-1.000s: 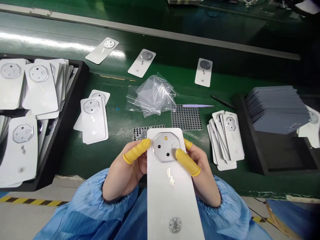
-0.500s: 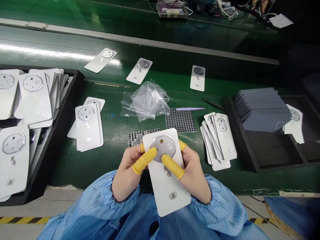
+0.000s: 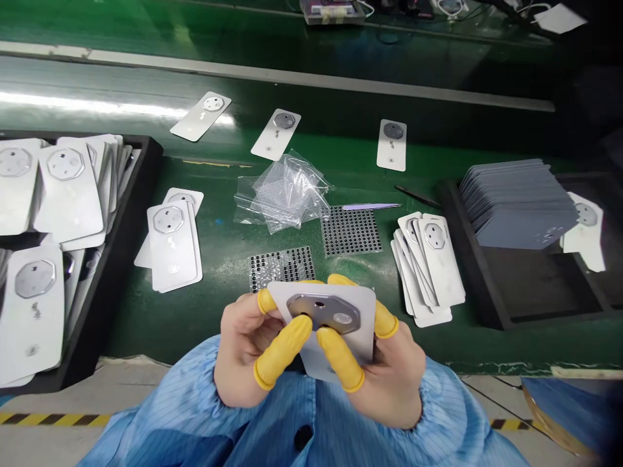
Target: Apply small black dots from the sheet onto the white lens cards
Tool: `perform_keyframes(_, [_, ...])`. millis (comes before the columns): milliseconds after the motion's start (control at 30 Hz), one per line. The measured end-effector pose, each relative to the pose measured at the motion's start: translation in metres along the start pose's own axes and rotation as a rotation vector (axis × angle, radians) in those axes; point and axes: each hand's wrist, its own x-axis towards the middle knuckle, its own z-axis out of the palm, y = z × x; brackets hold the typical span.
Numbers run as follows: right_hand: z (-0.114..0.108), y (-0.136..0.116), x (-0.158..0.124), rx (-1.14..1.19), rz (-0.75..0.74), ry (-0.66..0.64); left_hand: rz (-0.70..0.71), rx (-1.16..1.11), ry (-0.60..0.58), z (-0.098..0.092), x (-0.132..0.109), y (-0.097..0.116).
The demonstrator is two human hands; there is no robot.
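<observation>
I have both ends of the job in the middle of my feed: left hand (image 3: 253,353) and right hand (image 3: 392,376), yellow rubber cots on fingers, each gripping one side of a white round-cornered flat panel (image 3: 314,360). Panel is held tilted above the near edge of the green bench (image 3: 228,318), thumbs on the lower part of its grey octagonal plate (image 3: 324,305), other fingers behind. Just beyond I see a clear sheet with rows of black dots (image 3: 282,266), some spots bare; near it a fuller black-dotted sheet (image 3: 350,233), lilac tweezers (image 3: 372,207) across its top edge, crumpled clear plastic bags (image 3: 292,191) alongside. Loose pile of white panels (image 3: 440,266) to my right, beside a black compartment tray (image 3: 491,305) with upright grey panels (image 3: 516,207)
</observation>
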Motion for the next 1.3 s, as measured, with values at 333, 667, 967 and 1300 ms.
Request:
perform_keyframes(333, [0.001,0.004,-0.005,0.068,0.001,-0.063,0.126,-0.047,-0.211,-0.006,0.000,0.001])
perform_keyframes(667, [-0.002,0.004,-0.003,0.037,0.010,-0.102,0.170,0.043,-0.272,-0.016,-0.002,-0.001])
perform_keyframes(967, [0.001,0.007,-0.006,0.115,0.002,-0.075,0.238,-0.027,-0.297,-0.015,0.000,0.000])
perform_keyframes(1300, [-0.014,-0.020,0.028,0.711,0.754,-0.206,-0.504,-0.298,-0.115,-0.023,0.017,0.015])
